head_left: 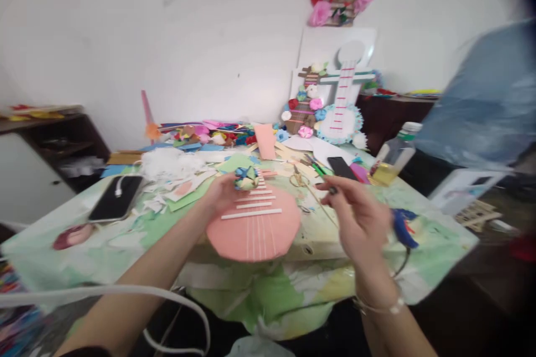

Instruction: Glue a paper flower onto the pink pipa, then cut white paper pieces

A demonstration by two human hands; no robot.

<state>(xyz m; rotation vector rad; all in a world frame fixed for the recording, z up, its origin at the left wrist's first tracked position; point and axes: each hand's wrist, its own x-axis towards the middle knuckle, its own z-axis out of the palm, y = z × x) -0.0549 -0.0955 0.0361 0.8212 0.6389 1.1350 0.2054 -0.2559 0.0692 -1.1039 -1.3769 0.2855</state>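
My left hand (221,194) is closed at the neck of a pink paper guitar (253,228), with blue and cream paper flowers (246,178) at its fingertips. White strips cross the guitar's neck and thin pale strings run down its round body, which reaches the table's near edge. To the right, my right hand (362,215) is raised with thumb and fingers drawn together. A small dark spot shows at the fingertips; whether it is a nail or a held thing is unclear. Gold-handled scissors (298,179) and a thin stick (320,203) lie just left of it.
A phone (116,198) with a white cable lies left, another phone (341,168) behind my right hand. A bottle (396,156) and a blue glue gun (404,227) are at right. Paper scraps cover the back; decorated guitars (341,117) lean on the wall. A white cable (125,290) loops in front.
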